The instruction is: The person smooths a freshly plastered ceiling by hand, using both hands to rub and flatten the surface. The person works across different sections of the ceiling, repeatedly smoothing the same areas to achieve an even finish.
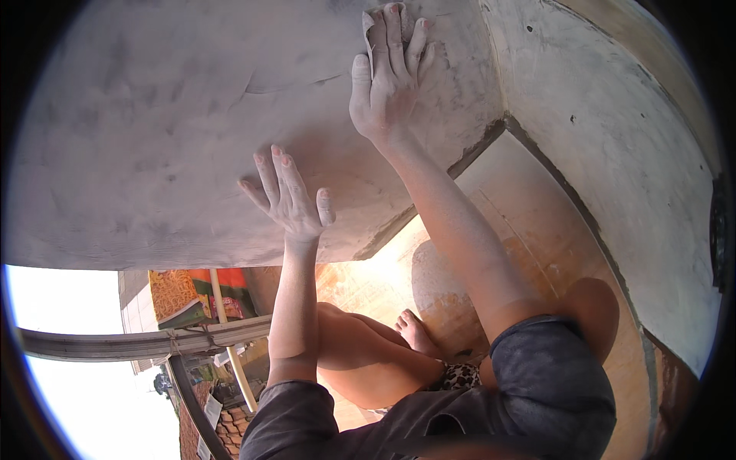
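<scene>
orange floor (537,230), colourful packages (192,295) (stacked), pole (230,337)

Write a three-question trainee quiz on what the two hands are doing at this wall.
1. True or false: the left hand rests flat with spread fingers on the grey plastered wall.
2. Which hand is higher in the picture? A) the left hand B) the right hand
3. Fill in: the right hand presses a pale sheet against the ____.

Key
1. True
2. B
3. wall
</scene>
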`<control>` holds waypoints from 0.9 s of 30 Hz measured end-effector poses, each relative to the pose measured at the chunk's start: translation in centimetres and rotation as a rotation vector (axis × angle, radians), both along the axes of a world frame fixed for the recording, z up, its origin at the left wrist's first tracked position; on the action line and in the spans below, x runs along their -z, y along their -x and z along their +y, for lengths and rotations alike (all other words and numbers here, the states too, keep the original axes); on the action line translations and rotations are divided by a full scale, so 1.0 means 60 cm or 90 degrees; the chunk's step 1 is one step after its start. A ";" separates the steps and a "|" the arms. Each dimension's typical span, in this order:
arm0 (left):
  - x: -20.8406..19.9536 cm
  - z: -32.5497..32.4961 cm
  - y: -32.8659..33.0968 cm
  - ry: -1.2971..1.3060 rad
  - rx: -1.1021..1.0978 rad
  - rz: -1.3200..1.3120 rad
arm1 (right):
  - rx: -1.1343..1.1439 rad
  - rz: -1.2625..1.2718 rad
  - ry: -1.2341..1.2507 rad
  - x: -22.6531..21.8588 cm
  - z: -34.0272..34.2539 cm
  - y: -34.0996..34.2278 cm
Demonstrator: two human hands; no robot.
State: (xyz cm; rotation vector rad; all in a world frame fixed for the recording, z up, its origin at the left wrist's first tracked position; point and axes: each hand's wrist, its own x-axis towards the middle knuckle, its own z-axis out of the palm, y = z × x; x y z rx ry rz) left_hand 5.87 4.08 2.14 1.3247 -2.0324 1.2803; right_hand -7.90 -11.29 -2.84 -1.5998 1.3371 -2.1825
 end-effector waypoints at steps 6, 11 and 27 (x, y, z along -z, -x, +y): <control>-0.004 -0.006 0.012 0.007 -0.021 0.019 | -0.144 0.090 -0.096 0.175 0.226 -0.089; -0.005 0.004 0.006 -0.016 0.000 0.006 | -0.021 -0.086 -0.059 0.045 0.041 -0.013; 0.000 -0.001 0.006 0.004 -0.006 0.014 | -0.044 0.018 -0.059 0.056 0.071 -0.016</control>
